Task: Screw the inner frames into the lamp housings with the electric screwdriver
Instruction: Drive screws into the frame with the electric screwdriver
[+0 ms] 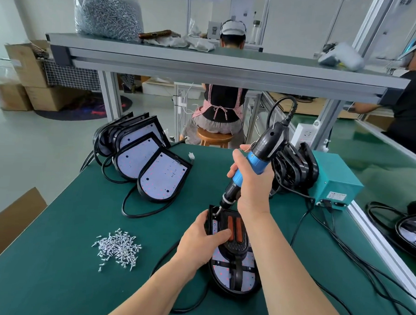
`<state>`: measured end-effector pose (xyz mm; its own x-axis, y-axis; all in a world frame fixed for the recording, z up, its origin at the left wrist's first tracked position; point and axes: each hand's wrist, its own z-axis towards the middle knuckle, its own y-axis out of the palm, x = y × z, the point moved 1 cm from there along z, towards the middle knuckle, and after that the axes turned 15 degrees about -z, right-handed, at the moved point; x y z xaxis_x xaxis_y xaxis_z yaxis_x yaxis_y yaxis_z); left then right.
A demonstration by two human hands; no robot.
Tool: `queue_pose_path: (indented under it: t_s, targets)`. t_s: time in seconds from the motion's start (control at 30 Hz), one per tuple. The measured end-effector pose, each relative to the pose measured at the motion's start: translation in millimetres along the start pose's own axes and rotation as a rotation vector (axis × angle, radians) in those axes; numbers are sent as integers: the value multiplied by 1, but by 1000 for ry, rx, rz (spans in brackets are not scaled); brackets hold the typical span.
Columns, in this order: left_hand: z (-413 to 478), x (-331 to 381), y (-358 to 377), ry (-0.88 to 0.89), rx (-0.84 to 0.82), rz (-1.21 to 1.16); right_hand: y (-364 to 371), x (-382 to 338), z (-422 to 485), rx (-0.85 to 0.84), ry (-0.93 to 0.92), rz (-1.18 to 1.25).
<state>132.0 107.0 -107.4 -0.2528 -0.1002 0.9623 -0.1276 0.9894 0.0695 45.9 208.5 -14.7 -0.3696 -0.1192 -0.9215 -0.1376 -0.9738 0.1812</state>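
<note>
Our right hand wrapped tight on the blue electric screwdriver, tip down in the lamp housing's far corner, our left hand pressing the inner frame, screws piled on the green worktop

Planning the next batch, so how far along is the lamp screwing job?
Possibly done: black housings stacked beside the teal power box, though that cannot be confirmed. In hand: the left hand steadies a lamp housing while the right hand drives the electric screwdriver into its far corner. Left: at least three housings wait at far left; plenty of loose screws remain.
</note>
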Motion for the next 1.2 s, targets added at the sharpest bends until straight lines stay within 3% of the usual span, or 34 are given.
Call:
queue_pose_path:
  t_s: [0.4, 0.57, 0.73, 0.83, 0.97, 1.2]
  targets:
    - [8, -5, -1, -34, 16, 5, 3, -2, -7, 52, -26, -37]
    - [4, -1, 1, -15, 20, 25, 7, 2, 0, 371, 101, -71]
    - [2, 2, 1, -6, 34, 52, 0, 8, 6, 481, 174, -76]
    - [1, 3, 0, -10, 21, 57, -1, 4, 4, 438, 170, -50]
    - [0, 4, -1, -10, 5, 41, -3, -18, 1, 257, 0, -50]
    - [-9, 9, -4, -8, 4, 51, -21, -56, -7, 309, -32, 97]
